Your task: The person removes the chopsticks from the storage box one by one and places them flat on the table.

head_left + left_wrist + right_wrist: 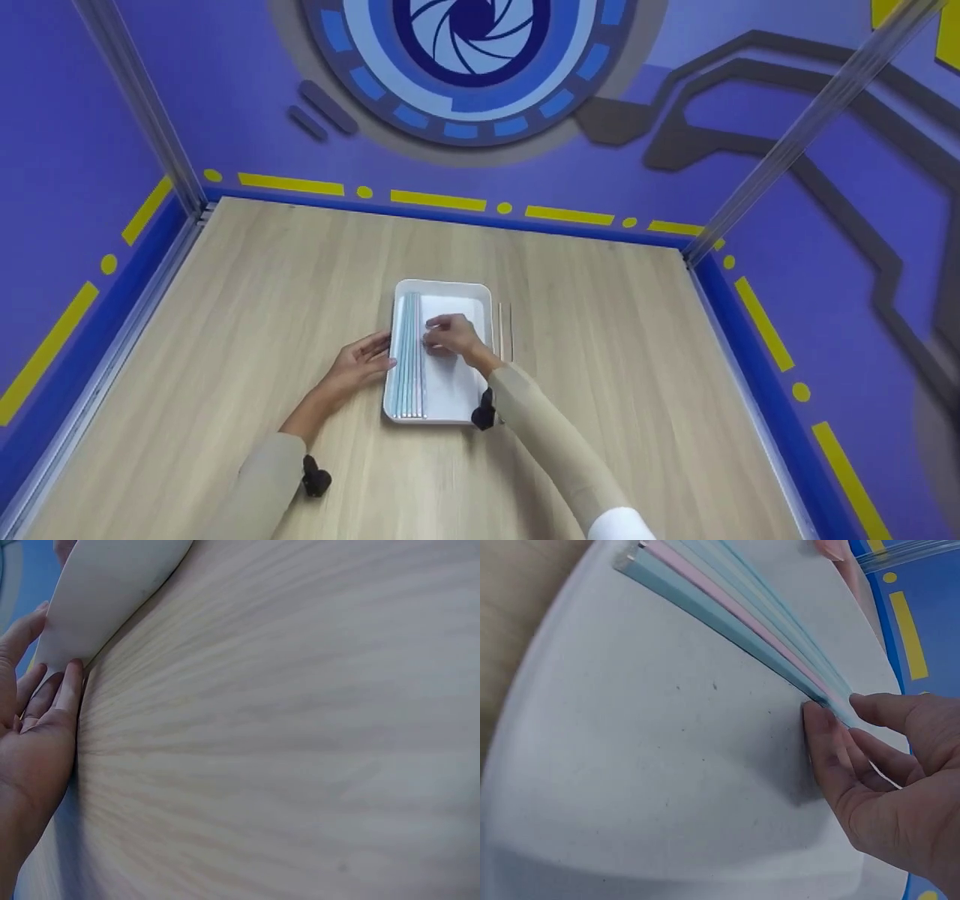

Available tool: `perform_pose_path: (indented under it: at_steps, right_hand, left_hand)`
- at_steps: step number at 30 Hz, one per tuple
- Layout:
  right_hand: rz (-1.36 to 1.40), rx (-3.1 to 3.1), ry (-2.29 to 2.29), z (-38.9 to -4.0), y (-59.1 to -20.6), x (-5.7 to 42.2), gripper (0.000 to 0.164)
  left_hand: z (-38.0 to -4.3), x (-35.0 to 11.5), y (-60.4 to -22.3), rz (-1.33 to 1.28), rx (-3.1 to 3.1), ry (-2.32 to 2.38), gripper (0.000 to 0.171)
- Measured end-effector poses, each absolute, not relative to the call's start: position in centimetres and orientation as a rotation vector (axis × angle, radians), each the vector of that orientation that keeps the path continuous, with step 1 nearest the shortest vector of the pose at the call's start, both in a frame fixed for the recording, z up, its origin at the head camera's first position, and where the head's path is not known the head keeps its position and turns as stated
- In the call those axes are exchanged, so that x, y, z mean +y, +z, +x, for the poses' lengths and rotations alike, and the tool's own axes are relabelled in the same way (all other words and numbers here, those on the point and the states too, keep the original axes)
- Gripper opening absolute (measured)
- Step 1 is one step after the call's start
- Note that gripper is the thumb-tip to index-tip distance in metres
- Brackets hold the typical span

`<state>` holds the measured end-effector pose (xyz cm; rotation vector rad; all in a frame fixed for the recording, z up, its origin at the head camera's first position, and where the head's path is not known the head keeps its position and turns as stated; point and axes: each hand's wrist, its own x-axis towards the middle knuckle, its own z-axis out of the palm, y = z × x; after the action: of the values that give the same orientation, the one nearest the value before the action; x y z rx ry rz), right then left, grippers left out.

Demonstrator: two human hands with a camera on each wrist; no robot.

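On the table, the tray holds a row of straws along its nine-o'clock wall, likely for order. My left hand, fingers extended, touches that wall's outside, probably for steadiness. My right hand curls at the row's three-o'clock edge; whether it pinches a straw, I cannot tell. Two thin sticks lie outside, at three o'clock.

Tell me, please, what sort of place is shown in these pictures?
Probably a purpose-built work or demonstration booth: a wood-grain tabletop is bordered on its visible sides by purple-blue printed wall panels, with metal corner posts.
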<state>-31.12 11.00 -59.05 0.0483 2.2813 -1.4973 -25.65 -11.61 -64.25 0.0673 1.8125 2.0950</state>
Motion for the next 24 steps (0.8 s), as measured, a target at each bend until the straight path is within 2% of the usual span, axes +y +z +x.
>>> perform_pose_path:
  at_steps: [10,24]
  right_hand:
    - [-0.042,2.423,-1.365,-30.82,-59.44,10.57,0.041]
    - [0.048,2.58,-1.077,-30.55,-58.87,10.4,0.042]
  left_hand:
    - [-25.8,-11.33,-64.27,0.093,1.81,2.105,0.072]
    - [-25.74,-11.8,-64.33,0.082,1.841,2.086,0.072]
